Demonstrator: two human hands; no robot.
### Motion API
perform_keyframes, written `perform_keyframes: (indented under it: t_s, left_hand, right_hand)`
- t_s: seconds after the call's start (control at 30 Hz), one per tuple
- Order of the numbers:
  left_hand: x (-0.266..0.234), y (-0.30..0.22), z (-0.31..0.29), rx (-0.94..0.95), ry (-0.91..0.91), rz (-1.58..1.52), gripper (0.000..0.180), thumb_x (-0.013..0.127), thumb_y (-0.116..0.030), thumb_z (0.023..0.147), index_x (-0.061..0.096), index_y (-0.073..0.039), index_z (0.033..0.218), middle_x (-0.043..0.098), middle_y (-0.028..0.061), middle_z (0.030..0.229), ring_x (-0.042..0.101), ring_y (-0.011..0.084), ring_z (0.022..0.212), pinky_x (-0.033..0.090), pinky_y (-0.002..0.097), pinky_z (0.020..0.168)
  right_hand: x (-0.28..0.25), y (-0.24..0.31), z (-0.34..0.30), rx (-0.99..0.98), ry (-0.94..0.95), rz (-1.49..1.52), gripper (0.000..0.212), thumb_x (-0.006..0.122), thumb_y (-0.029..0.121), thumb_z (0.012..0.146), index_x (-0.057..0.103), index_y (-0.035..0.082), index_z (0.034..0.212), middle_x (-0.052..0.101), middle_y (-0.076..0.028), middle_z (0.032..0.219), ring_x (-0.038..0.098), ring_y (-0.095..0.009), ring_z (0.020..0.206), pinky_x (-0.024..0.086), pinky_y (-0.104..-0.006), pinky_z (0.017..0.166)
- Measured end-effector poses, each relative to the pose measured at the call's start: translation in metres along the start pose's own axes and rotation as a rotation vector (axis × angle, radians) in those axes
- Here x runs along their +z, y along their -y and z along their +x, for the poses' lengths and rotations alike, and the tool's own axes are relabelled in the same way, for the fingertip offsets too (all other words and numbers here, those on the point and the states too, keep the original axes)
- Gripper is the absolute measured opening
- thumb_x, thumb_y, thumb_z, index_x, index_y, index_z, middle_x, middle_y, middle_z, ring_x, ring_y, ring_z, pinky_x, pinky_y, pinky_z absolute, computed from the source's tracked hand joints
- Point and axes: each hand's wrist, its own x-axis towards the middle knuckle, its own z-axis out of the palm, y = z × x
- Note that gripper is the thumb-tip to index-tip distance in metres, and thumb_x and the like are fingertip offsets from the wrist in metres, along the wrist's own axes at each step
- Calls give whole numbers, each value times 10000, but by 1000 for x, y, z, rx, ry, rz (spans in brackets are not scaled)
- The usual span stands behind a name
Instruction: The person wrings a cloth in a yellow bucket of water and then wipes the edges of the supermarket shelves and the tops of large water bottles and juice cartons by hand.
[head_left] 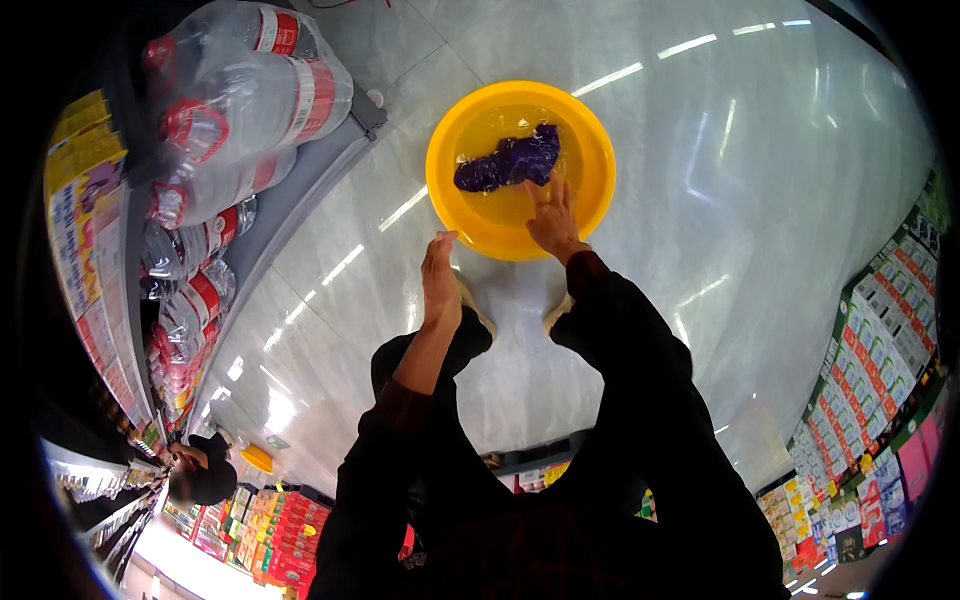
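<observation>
A round yellow basin (437, 205) stands on the floor in front of my feet, with water in it. In the water lies a bunched dark purple cloth (510, 163), wet and shiny in places. My right hand (553, 218) reaches over the basin's near right side, fingers stretched toward the cloth's lower edge; whether the fingertips touch it I cannot tell. Just outside the near left rim is my left hand (440, 280), its fingers extended and holding nothing, the tips close to the rim.
Shelving on the left carries large clear water bottles (250, 110) with red labels. Stacked boxed goods (865, 350) line the right side. Behind me on the left, a person in dark clothes (205, 470) is near another yellow basin (257, 459). The glossy tile floor (720, 200) reflects ceiling lights.
</observation>
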Motion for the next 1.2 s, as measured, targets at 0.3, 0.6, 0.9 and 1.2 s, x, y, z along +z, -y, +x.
perform_keyframes:
  t_s: [0.3, 0.6, 0.9, 1.2]
  left_hand:
    - [79, 23, 97, -175, 9, -395, 643, 460, -491, 920, 328, -106, 1418, 314, 57, 1479, 207, 238, 1378, 85, 525, 1086]
    - [89, 23, 162, -171, 146, -371, 634, 424, -504, 930, 351, -78, 1394, 262, 36, 1497, 186, 228, 1376, 123, 522, 1077]
    - [86, 1, 149, -294, 240, -436, 702, 406, -546, 921, 277, -82, 1431, 178, 57, 1526, 152, 249, 1384, 149, 580, 1073]
    - [77, 24, 166, -405, 517, -175, 688, 276, -618, 919, 252, -194, 1461, 57, 103, 1547, 12, 332, 1417, 20, 665, 1041]
  right_hand:
    - [23, -27, 69, -143, -57, -261, 617, 642, 246, 819, 399, 264, 1386, 99, -162, 1531, 122, -487, 1365, 245, -644, 1020]
    - [72, -42, 88, -247, -169, -471, 601, 523, 427, 878, 390, 127, 1381, 200, -165, 1516, 179, -381, 1391, 271, -577, 1040]
    - [14, -32, 72, -22, 158, -329, 327, 519, 254, 866, 596, 68, 1124, 475, -161, 1317, 487, -346, 1170, 439, -461, 916]
    - [-119, 46, 47, -545, 600, 82, 299, 503, 74, 766, 664, 46, 1016, 651, -174, 999, 625, -302, 868, 505, -362, 775]
